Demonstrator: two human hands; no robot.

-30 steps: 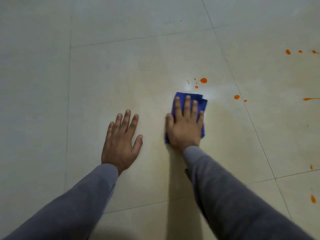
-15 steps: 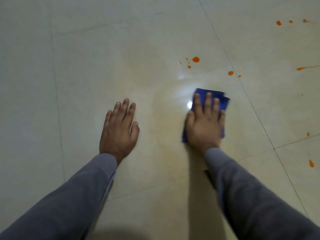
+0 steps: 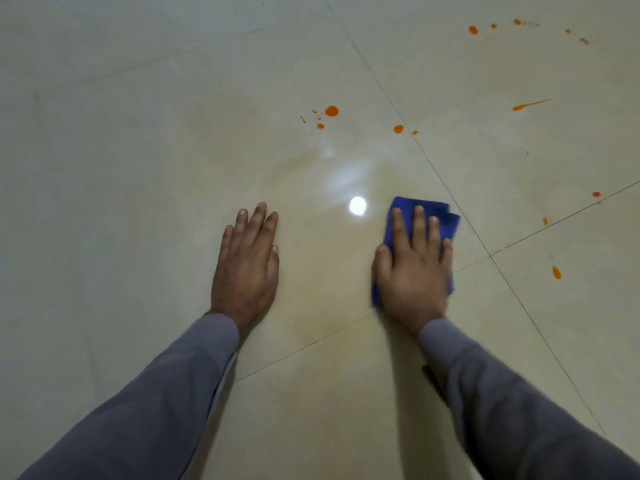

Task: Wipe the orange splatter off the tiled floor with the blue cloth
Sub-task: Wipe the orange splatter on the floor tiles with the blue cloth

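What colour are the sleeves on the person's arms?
Plain grey long sleeves, no pattern, clearest in the head view.

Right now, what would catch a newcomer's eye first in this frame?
The blue cloth pressed flat under the right hand, beside a bright light glare on the tiled floor. Beyond it, orange splatter dots the tiles. The left hand rests flat on the floor.

blue cloth [image 3: 437, 216] mostly under right hand [image 3: 412, 271] | sleeves [image 3: 512, 403] cut off at bottom edge
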